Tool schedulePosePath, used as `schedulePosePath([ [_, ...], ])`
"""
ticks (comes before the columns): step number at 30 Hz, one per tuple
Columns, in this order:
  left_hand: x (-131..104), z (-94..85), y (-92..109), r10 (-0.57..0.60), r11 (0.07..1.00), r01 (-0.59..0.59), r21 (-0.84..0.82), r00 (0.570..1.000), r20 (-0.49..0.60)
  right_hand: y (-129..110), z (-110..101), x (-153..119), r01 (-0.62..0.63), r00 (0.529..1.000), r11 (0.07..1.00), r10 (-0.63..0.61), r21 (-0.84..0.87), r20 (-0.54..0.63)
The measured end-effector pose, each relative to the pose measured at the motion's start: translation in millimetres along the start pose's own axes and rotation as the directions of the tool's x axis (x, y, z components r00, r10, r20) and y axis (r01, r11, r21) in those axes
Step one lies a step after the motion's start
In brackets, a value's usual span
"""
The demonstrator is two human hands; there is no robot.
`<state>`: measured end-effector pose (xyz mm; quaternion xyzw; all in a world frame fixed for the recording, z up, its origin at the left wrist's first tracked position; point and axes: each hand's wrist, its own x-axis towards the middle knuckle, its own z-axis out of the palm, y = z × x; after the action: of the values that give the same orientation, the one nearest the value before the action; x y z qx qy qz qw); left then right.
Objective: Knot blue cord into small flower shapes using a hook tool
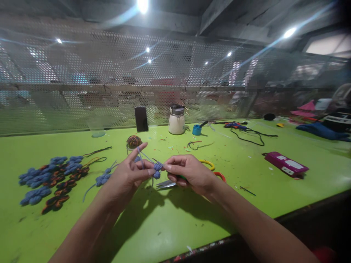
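Working blue yarn into a small stitched piece [157,171] looks like the step in hand. From the head view, the piece is held above the table [274,182], between both hands. The left hand [134,170] pinches it between thumb and fingers, its index finger raised with a yarn strand [141,157] over it. The right hand's [186,170] fingers are closed together at the other edge, apparently on a slim hook [155,159], mostly hidden. The next move probably calls for even strand tension and a firm pinch.

Beneath the right hand lie open scissors [166,184]. Blue flower pieces [34,196] and dark orange ones [61,187] cluster at left on the green, scrap-strewn surface; a multicoloured yarn ball [134,141], a phone [141,119] and a pale jar [176,123] stand farther back. Beyond, a perforated screen [175,73] spans the room under bright ceiling lights [142,6].
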<state>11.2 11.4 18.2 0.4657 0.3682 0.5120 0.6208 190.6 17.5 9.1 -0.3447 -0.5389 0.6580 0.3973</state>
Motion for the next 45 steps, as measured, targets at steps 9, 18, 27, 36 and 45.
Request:
schedulePosePath([
  [9,-2,1.1,0,0.011,0.999,-0.011,0.038,1.0,0.008,0,0,1,-0.008,1.0,1.0,0.008,-0.011,-0.007],
  [18,4,-2.0,-5,0.078,0.987,-0.075,0.145,0.997,-0.011,2,-5,1,0.015,1.0,0.997,-0.015,-0.078,-0.007],
  [27,9,-5.4,-10,0.126,0.95,-0.132,0.282,0.991,0.041,0,-4,-1,0.158,0.987,0.927,-0.153,-0.339,0.04],
  [36,0,8.8,-22,0.448,0.411,-0.336,0.847,0.884,0.134,16,-1,12,0.108,0.982,0.949,-0.147,-0.295,-0.116],
  [45,1,14.2,-27,0.636,0.534,-0.45,0.715,0.772,0.011,22,8,10,0.177,0.982,0.953,-0.155,0.245,-0.108],
])
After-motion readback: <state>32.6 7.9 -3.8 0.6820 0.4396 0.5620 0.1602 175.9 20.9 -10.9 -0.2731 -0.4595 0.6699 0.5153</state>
